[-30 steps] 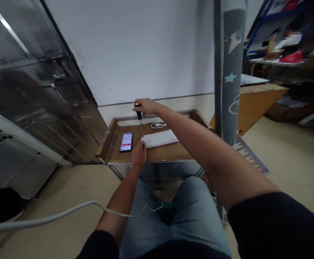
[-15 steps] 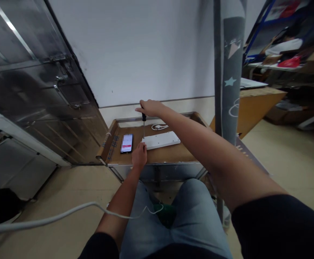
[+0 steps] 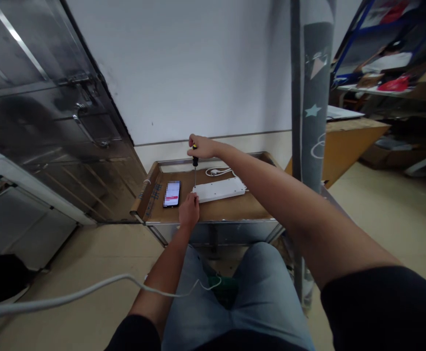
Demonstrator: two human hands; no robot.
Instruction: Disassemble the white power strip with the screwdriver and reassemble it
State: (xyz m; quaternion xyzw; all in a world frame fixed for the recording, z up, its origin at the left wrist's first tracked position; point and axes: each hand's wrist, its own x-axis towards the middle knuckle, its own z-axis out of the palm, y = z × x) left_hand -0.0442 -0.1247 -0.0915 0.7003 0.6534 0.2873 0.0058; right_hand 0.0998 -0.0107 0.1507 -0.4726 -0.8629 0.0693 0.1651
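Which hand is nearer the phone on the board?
Left. The left hand sits just right of the phone, by the white power strip; the right hand is farther off, holding a screwdriver.

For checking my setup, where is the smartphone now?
In the head view, the smartphone lies on the brown tabletop, just left of the left hand and white power strip.

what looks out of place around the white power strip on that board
A loose white cable stands out. It runs in from the left above the floor and drapes across the person's left forearm and jeans, well away from the white power strip. It looks like a possible snag.
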